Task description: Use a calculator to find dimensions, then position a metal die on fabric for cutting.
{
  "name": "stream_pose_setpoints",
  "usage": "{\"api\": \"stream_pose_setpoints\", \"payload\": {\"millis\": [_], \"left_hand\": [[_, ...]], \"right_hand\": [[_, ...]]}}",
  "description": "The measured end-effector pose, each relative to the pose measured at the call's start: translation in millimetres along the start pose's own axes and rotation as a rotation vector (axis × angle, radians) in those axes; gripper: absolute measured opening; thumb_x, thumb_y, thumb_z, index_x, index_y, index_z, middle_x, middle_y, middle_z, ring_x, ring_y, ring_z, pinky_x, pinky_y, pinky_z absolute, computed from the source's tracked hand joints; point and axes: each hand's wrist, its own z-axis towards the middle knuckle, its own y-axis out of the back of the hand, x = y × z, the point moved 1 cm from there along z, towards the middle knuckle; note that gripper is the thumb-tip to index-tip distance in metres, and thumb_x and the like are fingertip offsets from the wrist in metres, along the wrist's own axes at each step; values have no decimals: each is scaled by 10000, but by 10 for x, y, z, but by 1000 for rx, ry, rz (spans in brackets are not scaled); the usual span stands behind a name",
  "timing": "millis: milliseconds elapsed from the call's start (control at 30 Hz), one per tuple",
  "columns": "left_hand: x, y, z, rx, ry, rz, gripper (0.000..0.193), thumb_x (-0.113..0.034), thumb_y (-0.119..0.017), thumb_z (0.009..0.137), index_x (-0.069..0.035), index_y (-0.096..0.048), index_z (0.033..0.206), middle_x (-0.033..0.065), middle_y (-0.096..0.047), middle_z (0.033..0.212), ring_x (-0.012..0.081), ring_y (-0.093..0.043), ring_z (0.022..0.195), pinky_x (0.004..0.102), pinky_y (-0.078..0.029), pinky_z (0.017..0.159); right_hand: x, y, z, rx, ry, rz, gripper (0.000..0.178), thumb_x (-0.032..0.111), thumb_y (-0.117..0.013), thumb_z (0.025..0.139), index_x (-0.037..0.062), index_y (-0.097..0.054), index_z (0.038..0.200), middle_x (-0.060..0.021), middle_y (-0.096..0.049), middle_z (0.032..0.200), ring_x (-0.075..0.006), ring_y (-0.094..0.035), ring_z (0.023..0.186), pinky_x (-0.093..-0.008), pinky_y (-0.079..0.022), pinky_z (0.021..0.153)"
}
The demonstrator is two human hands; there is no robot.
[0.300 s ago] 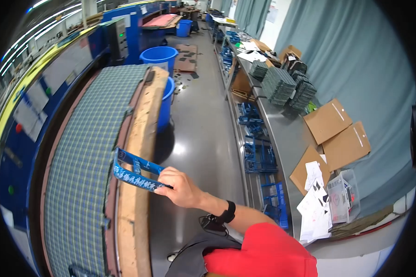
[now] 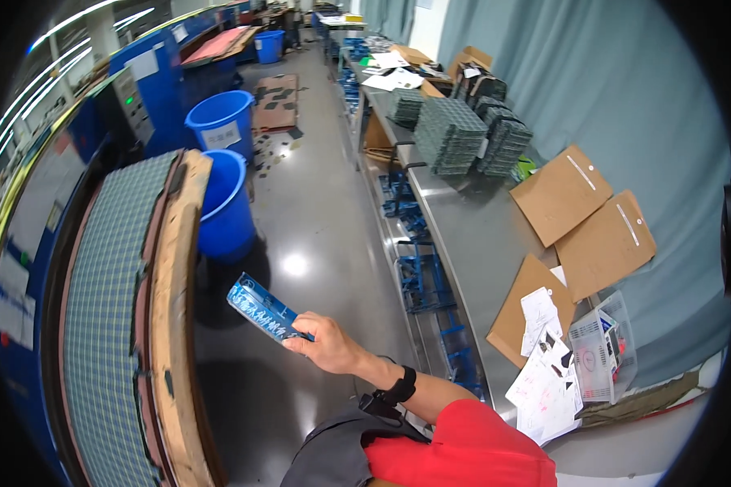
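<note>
My right hand [image 2: 325,342] is closed on one end of a blue metal cutting die [image 2: 261,308] with white handwriting along its side. Fingers and thumb pinch the die, which is held out above the floor in the aisle. To its left lies a long layered sheet of green-and-blue checked fabric [image 2: 105,268] on the bed of a machine, bordered by a thick wooden board [image 2: 170,341]. The die is apart from both. My left hand does not show.
Two blue bins [image 2: 222,215] stand past the board. Along the right runs a metal table [image 2: 471,243] with stacks of checked pieces [image 2: 451,130], brown cardboard [image 2: 564,195], papers [image 2: 548,394] and a clear plastic box [image 2: 590,357]. More blue dies [image 2: 418,276] fill the shelf below.
The die in my right hand has moved away from the checked fabric, out over the aisle floor, and has turned. The view has shifted, bringing the bins nearer.
</note>
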Motion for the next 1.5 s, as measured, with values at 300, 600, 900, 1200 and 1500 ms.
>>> {"api": "stream_pose_setpoints", "payload": {"millis": [300,600,900,1200,1500], "left_hand": [[-1924,-2905,196,612,-370,-60,294,-103,-653,1010,54,-695,1255,171,-754,1134,251,-701,1048,344,-545,968],[-3426,-5410,990,937,-460,-340,144,21,-674,935,44,-722,1068,75,-709,938,145,-640,873,284,-509,788],[-5332,-7195,684,1330,-1231,-339,193,-9,-730,870,27,-709,1058,168,-682,876,343,-671,777,388,-523,681],[-6653,-8777,543,1308,-1256,-104,190,-7,-722,870,26,-713,1057,181,-682,879,351,-669,782,399,-524,695],[-8211,-10033,170,1063,-1434,-340,373,51,-792,761,-16,-710,1118,149,-707,1076,333,-687,979,386,-546,841]], "right_hand": [[-608,960,713,-43,-227,330,223,176,-701,967,5,-563,928,-62,-594,839,-129,-557,734,-340,-473,652],[-726,1758,1959,-229,-337,198,211,169,-708,951,0,-591,1000,-33,-581,864,-109,-542,779,-330,-465,683],[-1035,2697,3056,-501,40,-670,219,83,-696,880,-47,-567,1000,-204,-571,960,-406,-602,817,-467,-500,733],[-2106,4014,4190,-431,160,-814,137,55,-691,851,4,-570,886,-150,-556,913,-322,-564,703,-411,-467,671],[-2587,5160,5263,-411,223,-898,48,29,-590,801,20,-543,803,-107,-483,814,-241,-523,630,-370,-446,651]]}}
